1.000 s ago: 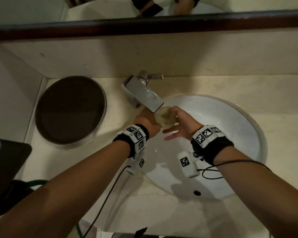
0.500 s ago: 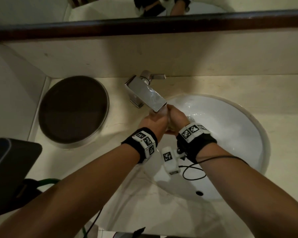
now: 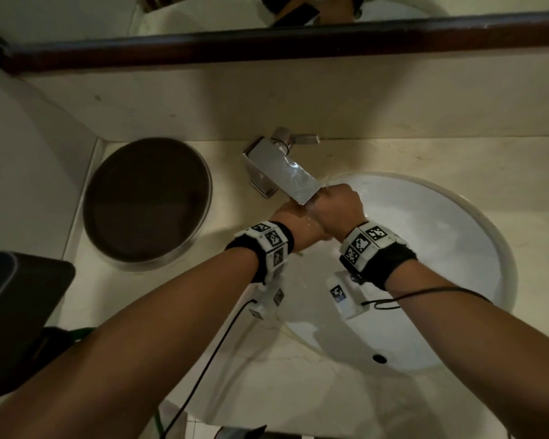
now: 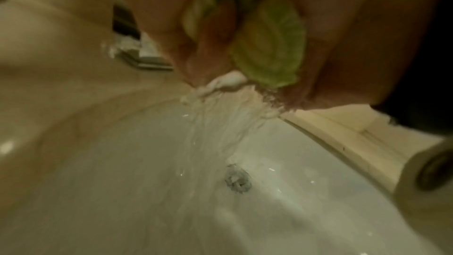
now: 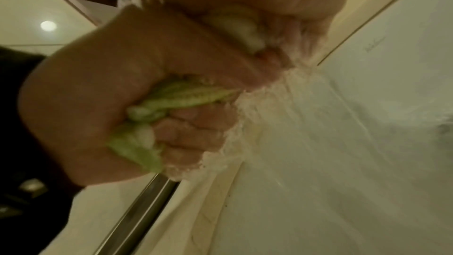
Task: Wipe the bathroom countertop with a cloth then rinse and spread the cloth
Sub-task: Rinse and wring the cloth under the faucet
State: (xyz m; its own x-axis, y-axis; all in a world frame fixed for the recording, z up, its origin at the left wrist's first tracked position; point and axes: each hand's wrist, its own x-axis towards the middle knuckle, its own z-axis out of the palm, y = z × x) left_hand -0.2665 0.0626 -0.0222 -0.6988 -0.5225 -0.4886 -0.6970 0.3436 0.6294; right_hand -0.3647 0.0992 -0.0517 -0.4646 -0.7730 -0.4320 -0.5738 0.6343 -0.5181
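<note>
Both hands balled tight on the cloth (image 5: 176, 94), fists pressed together under the tap (image 3: 293, 180) at the sink's (image 3: 457, 223) 10 o'clock rim. Left hand (image 3: 290, 221) clenches one wad, green folds bulging between its fingers (image 4: 215, 32); right hand (image 3: 338, 210) clenches the other. Water streams off the fists into the basin, toward the drain (image 4: 237, 180). A second ago the right hand lay half open with the cloth showing as a pale ball; since then it has closed over it. Dark round tray (image 3: 146, 201) at the tap's 9 o'clock, unmoved
</note>
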